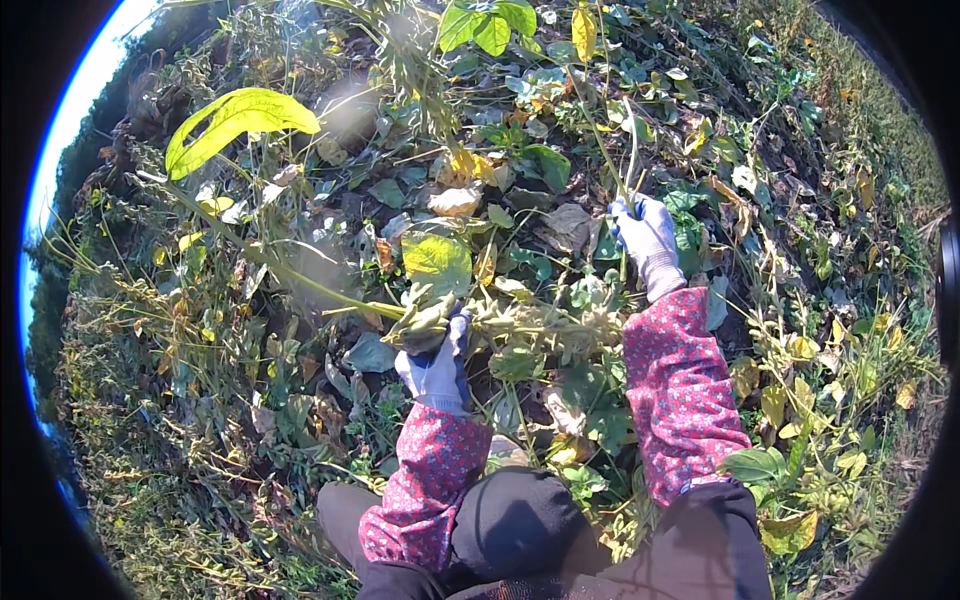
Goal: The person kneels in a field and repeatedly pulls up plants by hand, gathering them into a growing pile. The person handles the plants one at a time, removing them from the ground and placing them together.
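Observation:
My left hand [439,367], in a white and blue work glove, is closed around a bean plant stalk [285,270] with clusters of pods [424,319]. The stalk slants up to the left, and more pods [562,326] lie to the right of the hand. A yellow-green leaf [436,262] stands just above this hand. Farther right and higher up, my right hand [646,232], gloved alike, is closed on thin green stems [611,161] that point upwards. Its fingertips are partly hidden behind the glove's back.
Dry and green leaves [457,201] cover the ground all around. Standing pod-bearing plants [420,82] rise ahead, with a large bright leaf [240,124] at the upper left. More podded plants [832,450] grow at the right, close to my knee [521,517].

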A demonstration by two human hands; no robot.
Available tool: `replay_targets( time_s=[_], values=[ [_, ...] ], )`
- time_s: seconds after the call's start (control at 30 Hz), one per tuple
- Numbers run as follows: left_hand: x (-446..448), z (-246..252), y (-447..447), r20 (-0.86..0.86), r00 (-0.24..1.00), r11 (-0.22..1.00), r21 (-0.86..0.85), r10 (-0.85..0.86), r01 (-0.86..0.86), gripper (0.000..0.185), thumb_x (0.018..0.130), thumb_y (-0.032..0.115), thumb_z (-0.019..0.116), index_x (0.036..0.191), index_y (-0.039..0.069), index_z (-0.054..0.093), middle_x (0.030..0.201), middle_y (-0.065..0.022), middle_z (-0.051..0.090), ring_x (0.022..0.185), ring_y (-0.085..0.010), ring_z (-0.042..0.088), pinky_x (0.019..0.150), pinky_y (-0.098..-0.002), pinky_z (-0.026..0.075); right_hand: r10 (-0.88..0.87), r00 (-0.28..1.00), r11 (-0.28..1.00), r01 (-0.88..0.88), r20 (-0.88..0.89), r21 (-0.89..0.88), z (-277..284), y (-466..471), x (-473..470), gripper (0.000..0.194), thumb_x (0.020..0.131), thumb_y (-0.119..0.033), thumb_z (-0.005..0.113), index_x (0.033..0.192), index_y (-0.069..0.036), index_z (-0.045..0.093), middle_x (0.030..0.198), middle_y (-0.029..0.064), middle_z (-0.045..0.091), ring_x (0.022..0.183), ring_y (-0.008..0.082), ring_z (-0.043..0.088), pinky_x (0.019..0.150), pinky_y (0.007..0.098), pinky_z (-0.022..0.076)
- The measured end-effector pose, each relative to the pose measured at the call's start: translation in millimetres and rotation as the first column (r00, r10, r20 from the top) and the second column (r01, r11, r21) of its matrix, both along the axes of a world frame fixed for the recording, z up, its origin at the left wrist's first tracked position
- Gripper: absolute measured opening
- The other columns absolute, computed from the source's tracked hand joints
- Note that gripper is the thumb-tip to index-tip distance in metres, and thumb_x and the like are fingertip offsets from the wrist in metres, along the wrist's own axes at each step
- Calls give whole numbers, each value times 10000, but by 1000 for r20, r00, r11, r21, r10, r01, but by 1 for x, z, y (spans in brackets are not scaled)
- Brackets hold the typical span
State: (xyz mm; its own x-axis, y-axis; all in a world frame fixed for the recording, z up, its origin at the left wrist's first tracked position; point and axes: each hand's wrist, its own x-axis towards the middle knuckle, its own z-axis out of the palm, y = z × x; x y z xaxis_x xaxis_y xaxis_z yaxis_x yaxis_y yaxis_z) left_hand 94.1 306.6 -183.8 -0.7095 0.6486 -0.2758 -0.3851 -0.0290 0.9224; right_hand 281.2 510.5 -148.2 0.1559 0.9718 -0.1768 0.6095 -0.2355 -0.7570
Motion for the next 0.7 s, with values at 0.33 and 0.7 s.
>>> replay_targets(
  time_s=[0.33, 0.7],
  values=[
    [-5, -15, -13, 0, 983, 978, 105, -182, 181, 524, 730, -79, 683, 1197, 16, 468, 1090, -150, 589, 952, -251, 622, 772, -320, 540, 996, 89, 81, -980, 32, 184, 110, -68, -158, 497, 655, -414, 786, 941, -26, 666, 790, 124, 671, 718, 259, 642, 650, 337, 494],
    [7, -3, 1, -662, 746, 995, 0, -72, 96, 454, 735, -30, 708, 1144, -28, 511, 1043, -93, 621, 915, -181, 618, 846, -304, 495, 323, 912, 945, -296, 251, -142, -10, -3, -47, 361, 803, -402, 609, 917, -71, 698, 893, 131, 675, 862, 288, 643, 769, 376, 501]
  ],
)
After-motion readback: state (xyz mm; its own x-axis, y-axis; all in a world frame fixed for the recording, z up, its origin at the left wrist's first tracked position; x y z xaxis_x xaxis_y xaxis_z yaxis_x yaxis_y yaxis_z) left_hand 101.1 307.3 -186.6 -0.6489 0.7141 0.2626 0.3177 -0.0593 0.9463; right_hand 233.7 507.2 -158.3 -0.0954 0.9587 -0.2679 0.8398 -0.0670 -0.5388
